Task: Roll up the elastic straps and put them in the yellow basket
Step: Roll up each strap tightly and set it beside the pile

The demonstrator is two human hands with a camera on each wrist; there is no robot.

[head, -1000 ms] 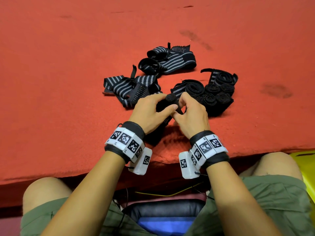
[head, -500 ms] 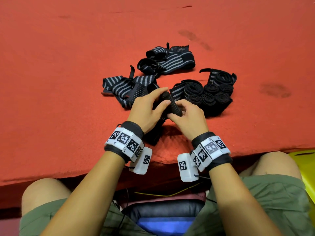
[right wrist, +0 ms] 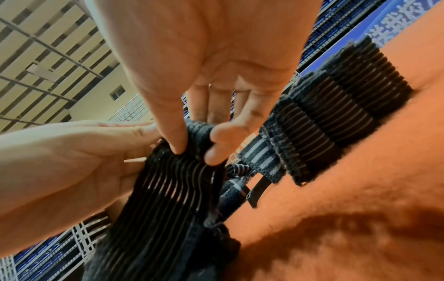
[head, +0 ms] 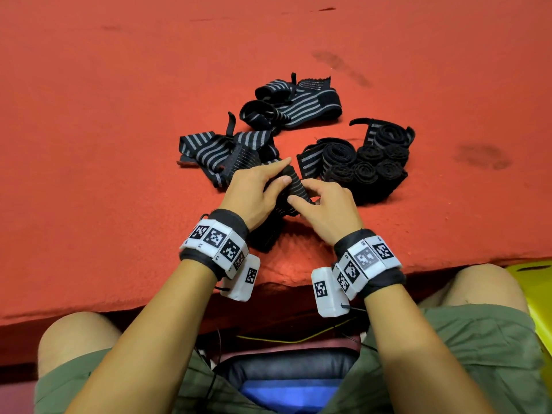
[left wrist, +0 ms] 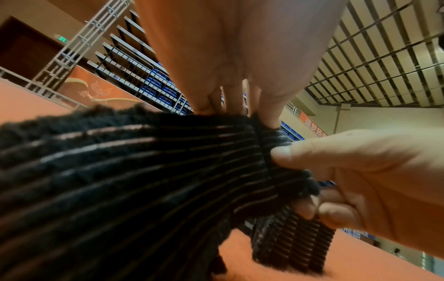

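Both hands hold one black elastic strap with thin grey stripes [head: 291, 189] just above the red mat. My left hand [head: 257, 189] grips its rolled end from the left, fingers laid over the top [left wrist: 230, 106]. My right hand [head: 322, 204] pinches the same end between thumb and fingers [right wrist: 192, 140]. The strap's loose tail [head: 268, 231] hangs down toward the mat's near edge. A cluster of several rolled straps [head: 367, 165] lies just right of my hands. Unrolled striped straps [head: 221, 153] lie to the left and behind [head: 295, 106]. A corner of the yellow basket [head: 537, 291] shows at the right edge.
The red mat [head: 119, 115] covers the whole work surface; its near edge runs just in front of my knees. A dark bag [head: 286, 380] sits between my legs below the mat. Cables run under the edge.
The strap's rolled end has turned in my fingers and more striped cloth now shows between the hands. Both hands have shifted slightly toward me and stay together on the strap.
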